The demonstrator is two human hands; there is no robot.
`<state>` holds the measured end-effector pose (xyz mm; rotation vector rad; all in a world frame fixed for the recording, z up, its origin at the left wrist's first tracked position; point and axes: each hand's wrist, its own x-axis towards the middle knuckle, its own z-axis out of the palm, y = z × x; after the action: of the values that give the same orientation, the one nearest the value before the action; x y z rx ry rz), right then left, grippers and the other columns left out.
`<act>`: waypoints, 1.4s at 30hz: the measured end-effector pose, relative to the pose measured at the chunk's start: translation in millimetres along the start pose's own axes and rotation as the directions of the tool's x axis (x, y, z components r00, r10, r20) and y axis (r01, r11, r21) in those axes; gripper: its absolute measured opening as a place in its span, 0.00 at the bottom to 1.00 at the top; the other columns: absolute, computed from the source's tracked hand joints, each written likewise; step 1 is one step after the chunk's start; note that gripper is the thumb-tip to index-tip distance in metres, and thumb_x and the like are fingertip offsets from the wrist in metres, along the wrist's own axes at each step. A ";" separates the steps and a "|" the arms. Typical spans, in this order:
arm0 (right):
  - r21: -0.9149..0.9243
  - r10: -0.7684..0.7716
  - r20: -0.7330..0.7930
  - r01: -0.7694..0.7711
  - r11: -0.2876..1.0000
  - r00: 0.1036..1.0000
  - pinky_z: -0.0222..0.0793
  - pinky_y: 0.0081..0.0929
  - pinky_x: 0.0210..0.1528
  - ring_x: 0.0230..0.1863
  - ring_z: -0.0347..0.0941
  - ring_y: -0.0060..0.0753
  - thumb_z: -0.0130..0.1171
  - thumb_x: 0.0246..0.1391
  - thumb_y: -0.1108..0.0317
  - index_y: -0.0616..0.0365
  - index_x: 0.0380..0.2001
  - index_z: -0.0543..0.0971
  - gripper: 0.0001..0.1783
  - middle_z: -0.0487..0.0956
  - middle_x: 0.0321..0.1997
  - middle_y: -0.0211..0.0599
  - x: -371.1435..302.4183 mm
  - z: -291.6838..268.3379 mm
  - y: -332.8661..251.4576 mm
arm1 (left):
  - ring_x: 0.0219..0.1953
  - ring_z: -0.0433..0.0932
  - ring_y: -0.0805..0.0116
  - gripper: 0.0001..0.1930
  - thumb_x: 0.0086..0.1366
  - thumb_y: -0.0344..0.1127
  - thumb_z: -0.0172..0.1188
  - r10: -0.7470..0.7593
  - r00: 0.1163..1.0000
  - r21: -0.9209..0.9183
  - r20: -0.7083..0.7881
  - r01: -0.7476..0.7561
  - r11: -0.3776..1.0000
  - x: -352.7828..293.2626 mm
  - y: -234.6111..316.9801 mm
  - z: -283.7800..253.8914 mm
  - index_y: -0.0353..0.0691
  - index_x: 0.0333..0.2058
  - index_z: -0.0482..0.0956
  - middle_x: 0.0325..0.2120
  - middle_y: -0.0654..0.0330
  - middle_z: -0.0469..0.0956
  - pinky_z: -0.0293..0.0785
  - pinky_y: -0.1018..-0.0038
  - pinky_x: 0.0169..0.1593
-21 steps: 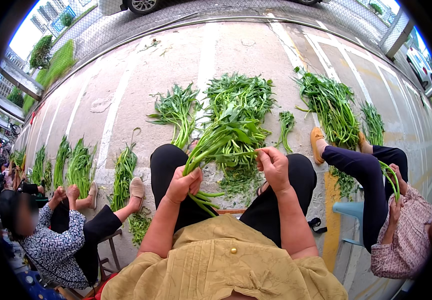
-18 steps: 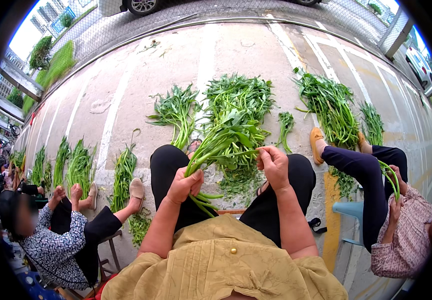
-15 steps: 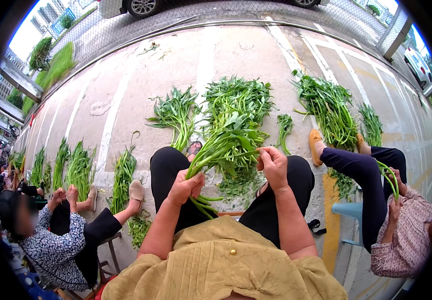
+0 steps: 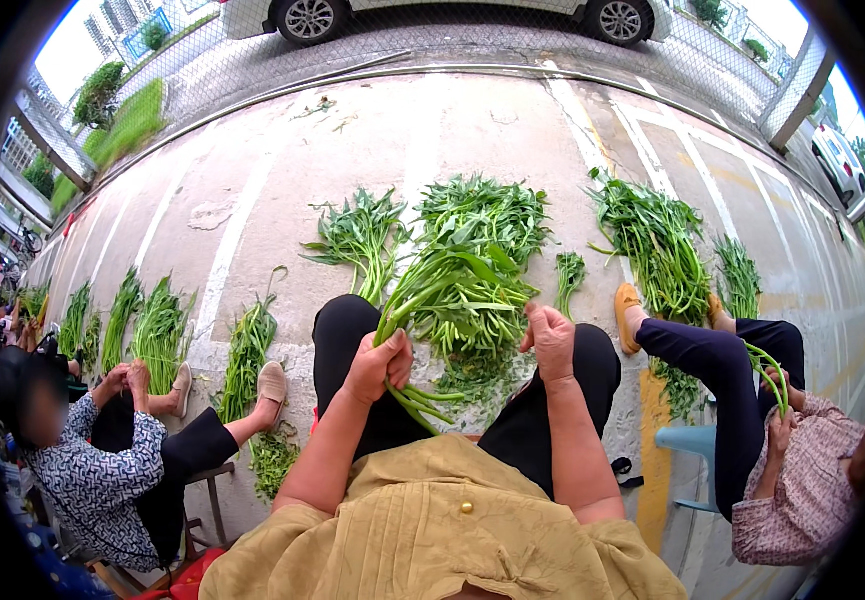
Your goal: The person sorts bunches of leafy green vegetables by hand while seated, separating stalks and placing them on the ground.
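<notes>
My left hand is closed around the stems of a bunch of water spinach. Its leafy ends lean up and right over my lap, and the cut stems poke out below my fist. To the right, above my knee, my right hand is closed with thumb and fingers pinched together. It is apart from the bunch, and whatever it may hold is too small to make out. Just beyond the bunch a large heap of water spinach lies on the ground, with loose leaf scraps between my feet.
A smaller pile of greens and a thin bundle flank the heap. A person sits at left; another person at right holds stems, near a blue stool. Beyond the fence stands a car.
My right hand has drawn away from the leaf it pinched on the bunch and now sits apart from it. The left hand keeps its grip. The view has tilted up slightly.
</notes>
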<state>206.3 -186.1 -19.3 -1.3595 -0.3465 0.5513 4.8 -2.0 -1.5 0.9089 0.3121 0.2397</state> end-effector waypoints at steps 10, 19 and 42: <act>-0.421 -0.220 0.170 0.273 0.865 0.960 0.66 0.13 0.21 0.23 0.68 0.14 0.54 0.50 0.73 0.59 0.37 0.76 0.09 0.73 0.28 0.27 -4.2 26.7 51.3 | 0.08 0.55 0.78 0.18 0.63 0.48 0.50 -0.011 0.997 -0.111 0.073 0.019 0.994 -2.3 -4.5 -5.3 0.41 0.23 0.69 0.10 0.68 0.55 0.55 0.79 0.13; -0.411 0.200 0.232 -0.090 0.907 0.952 0.71 0.25 0.26 0.33 0.72 0.26 0.56 0.45 0.72 0.57 0.45 0.73 0.19 0.71 0.43 0.38 1.0 28.2 58.9 | 0.08 0.55 0.78 0.18 0.63 0.49 0.51 -0.013 0.993 -0.132 0.114 0.028 0.991 -9.0 -4.4 -5.1 0.41 0.22 0.69 0.12 0.68 0.55 0.55 0.79 0.13; -0.193 0.422 0.215 -0.385 0.903 0.881 0.75 0.24 0.20 0.20 0.71 0.22 0.54 0.47 0.75 0.65 0.36 0.75 0.10 0.77 0.27 0.34 1.4 27.8 27.1 | 0.06 0.54 0.75 0.20 0.64 0.49 0.48 0.060 0.997 -0.152 0.043 -0.053 0.987 -18.0 -1.4 -12.8 0.40 0.21 0.69 0.06 0.68 0.53 0.57 0.79 0.11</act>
<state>187.8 -159.4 -40.7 -1.5155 -0.3122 1.0737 -16.4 0.6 -7.1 0.7733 0.2219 0.2896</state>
